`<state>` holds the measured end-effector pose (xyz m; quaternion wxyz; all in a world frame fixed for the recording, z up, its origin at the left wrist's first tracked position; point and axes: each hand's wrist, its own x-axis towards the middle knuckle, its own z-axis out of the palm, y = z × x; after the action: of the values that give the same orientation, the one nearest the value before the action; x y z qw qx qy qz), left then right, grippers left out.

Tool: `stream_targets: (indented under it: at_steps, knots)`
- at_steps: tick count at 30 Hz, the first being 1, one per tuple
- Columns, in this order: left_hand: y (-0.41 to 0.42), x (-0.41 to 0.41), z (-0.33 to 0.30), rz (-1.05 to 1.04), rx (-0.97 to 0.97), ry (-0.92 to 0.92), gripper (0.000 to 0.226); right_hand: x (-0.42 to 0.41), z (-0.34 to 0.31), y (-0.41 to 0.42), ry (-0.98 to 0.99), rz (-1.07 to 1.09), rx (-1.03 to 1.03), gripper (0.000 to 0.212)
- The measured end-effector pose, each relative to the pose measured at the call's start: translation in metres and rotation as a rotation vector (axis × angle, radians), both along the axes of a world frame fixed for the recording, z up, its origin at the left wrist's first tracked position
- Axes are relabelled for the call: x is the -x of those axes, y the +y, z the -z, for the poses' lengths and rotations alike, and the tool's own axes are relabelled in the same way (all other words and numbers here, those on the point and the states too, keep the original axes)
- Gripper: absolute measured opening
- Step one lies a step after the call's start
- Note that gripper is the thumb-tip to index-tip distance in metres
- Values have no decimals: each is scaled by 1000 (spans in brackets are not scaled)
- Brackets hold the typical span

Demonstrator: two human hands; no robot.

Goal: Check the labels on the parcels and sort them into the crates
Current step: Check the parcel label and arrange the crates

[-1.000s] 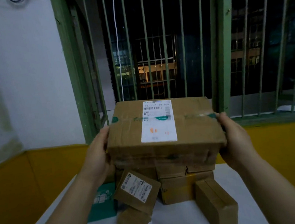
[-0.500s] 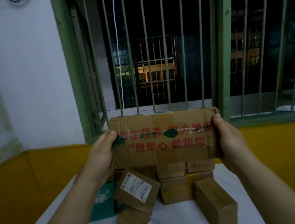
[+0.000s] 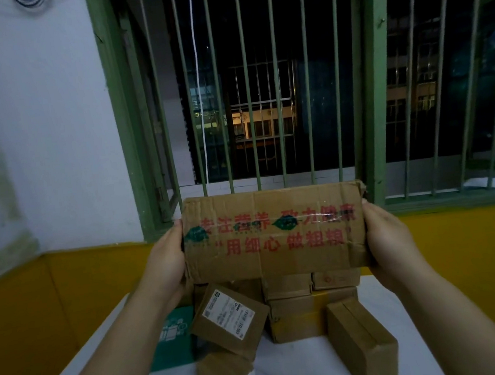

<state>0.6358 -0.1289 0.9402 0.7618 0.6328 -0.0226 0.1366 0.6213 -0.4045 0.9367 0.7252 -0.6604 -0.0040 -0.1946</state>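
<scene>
The label check looks to be in hand: the large cardboard parcel (image 3: 273, 233) is held up in the air above the pile of smaller parcels (image 3: 288, 312) on the white table (image 3: 297, 363), its red-printed side toward the camera and no shipping label visible on that face. The left hand (image 3: 165, 261) and right hand (image 3: 388, 239) clamp its 2 short ends, palms flat against the card and fingers wrapped behind, out of sight. No crate is in view, so the next move likely calls for finding the label, then locating the right crate.
</scene>
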Motion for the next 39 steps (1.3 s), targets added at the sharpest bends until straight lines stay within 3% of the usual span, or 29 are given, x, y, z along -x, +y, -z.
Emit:
stream_targets:
  at_steps: [6,10,13,17,26,31,32,35,36,39]
  knots:
    - [3,-1,3,-7,-7,10,53,3,-1,2,-4,2,-3,39]
    - [5,1,4,-18,25,-19,65,9,-9,5,25,19,-127,47]
    - [5,3,3,-73,30,-17,52,11,-12,7,19,41,-100,43]
    - [4,-1,7,-137,-59,-64,13,14,-10,9,1,81,8,31]
    - [5,-4,10,-164,-5,-120,8,13,-5,8,-32,52,-5,24]
    - [4,-8,13,-343,-58,-185,9,9,0,9,-90,37,88,11]
    - [4,-8,14,-367,-56,-199,7,9,1,10,-77,33,113,14]
    - [7,-9,20,-399,-73,-210,8,7,5,11,27,-86,99,85]
    - [8,-9,21,-393,-101,-220,9,7,6,12,48,-151,49,94]
    - [6,-8,26,-342,-163,-250,16,8,6,13,-4,-228,-34,69]
